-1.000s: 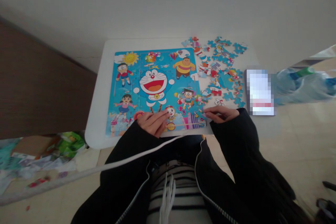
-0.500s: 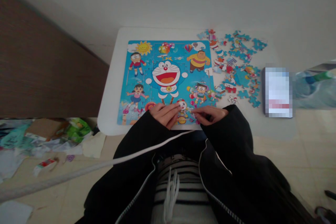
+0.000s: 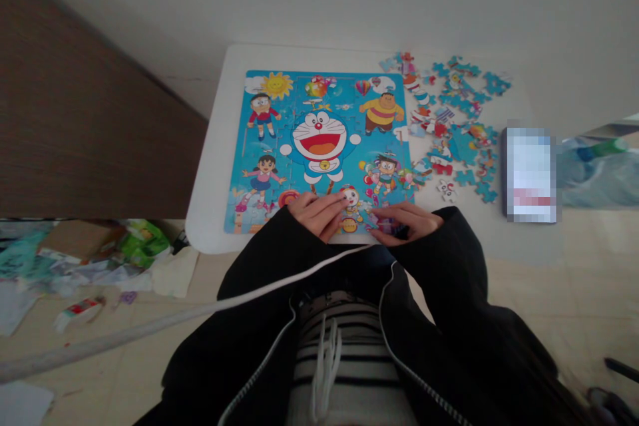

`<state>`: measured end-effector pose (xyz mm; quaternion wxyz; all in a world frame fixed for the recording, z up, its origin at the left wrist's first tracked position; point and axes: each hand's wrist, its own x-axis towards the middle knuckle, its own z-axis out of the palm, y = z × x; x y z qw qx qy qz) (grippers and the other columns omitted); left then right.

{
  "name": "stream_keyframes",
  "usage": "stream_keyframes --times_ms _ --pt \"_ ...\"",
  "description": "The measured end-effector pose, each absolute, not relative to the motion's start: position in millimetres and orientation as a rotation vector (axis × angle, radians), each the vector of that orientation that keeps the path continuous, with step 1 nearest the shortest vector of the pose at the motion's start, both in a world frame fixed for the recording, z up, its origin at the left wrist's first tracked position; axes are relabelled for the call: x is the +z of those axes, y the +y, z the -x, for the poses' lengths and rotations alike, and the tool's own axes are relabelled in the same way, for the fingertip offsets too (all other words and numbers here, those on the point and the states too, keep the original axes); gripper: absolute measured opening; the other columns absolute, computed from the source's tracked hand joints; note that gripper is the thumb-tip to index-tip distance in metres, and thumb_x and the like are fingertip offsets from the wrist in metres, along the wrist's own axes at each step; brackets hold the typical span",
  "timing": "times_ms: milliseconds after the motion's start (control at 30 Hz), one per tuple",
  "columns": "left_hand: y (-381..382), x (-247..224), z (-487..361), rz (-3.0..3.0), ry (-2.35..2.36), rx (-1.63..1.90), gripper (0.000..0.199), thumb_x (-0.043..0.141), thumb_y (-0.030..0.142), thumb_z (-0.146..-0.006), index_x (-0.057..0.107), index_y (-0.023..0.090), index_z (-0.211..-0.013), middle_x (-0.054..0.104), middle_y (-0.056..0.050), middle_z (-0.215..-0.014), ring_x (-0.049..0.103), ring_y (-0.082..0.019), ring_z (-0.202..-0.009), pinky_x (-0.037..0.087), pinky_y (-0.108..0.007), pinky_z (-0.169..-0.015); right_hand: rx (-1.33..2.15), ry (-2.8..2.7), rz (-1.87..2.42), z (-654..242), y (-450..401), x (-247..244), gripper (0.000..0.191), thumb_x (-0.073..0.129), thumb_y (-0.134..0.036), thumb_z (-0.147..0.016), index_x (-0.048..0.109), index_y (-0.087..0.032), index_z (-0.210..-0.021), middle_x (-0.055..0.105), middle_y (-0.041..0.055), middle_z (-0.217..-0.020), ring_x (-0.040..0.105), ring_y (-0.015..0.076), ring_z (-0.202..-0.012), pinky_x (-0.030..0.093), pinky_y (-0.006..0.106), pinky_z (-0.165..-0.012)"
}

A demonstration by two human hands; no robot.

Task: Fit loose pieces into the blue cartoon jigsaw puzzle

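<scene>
The left hand (image 3: 317,216) and right hand (image 3: 399,223) lie half-curled on the cardboard jigsaw (image 3: 319,113), seemingly holding nothing; loose pieces (image 3: 454,140) scatter to its right on the white table (image 3: 210,213).

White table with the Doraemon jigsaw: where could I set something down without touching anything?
The widest bare strip is the white tabletop left of the jigsaw puzzle. A smaller patch lies below the loose pieces, beside the right hand. Those pieces crowd the right side.

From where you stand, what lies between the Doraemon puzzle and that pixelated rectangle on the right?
In the head view, loose jigsaw pieces, mostly blue, lie scattered on the white table between the Doraemon puzzle and the pixelated rectangular object.
</scene>
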<state>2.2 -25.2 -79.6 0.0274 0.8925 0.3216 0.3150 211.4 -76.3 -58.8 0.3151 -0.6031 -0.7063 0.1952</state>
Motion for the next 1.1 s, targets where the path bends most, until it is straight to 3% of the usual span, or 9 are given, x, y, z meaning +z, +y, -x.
stream_keyframes --times_ms 333,600,767,1100 --pt "-31.3 -83.7 -6.9 -2.739 1.052 0.845 0.027 0.044 0.021 -0.087 0.062 0.013 -0.106 0.065 -0.008 -0.108 0.055 -0.015 -0.074 0.043 -0.029 -0.061 0.421 -1.893 1.616 -210.5 -79.0 -60.7 0.019 0.066 -0.032 -0.071 0.072 -0.025 -0.088 0.067 0.0025 -0.077 0.061 0.0120 -0.062 0.053 0.023 -0.059" --pt "-43.1 -85.3 -14.9 -2.674 1.307 0.863 0.026 0.045 0.027 -0.087 0.064 0.018 -0.102 0.065 -0.002 -0.109 0.049 -0.017 -0.072 0.040 -0.032 -0.064 0.447 -1.901 1.559 -214.2 -76.7 -64.8 0.018 0.067 -0.035 -0.071 0.071 -0.023 -0.084 0.066 0.0023 -0.074 0.061 0.0124 -0.062 0.051 0.023 -0.055" --pt "-40.7 -79.3 -12.2 -2.707 1.245 0.808 0.026 0.048 0.026 -0.086 0.063 0.015 -0.104 0.065 -0.004 -0.111 0.049 -0.016 -0.070 0.042 -0.031 -0.063 0.398 -1.850 1.609 -216.2 -77.2 -57.9 0.014 0.066 -0.036 -0.070 0.069 -0.024 -0.076 0.068 0.0022 -0.074 0.061 0.0148 -0.064 0.053 0.029 -0.061" --pt "-36.3 -77.5 -9.9 -2.740 1.161 0.893 0.023 0.052 0.021 -0.082 0.063 0.014 -0.101 0.066 -0.004 -0.107 0.051 -0.016 -0.069 0.041 -0.028 -0.062 0.266 -1.912 1.621 -229.9 -66.6 -53.7 0.009 0.066 -0.028 -0.066 0.066 -0.022 -0.074 0.070 0.0028 -0.094 0.063 0.0191 -0.079 0.051 0.030 -0.058"
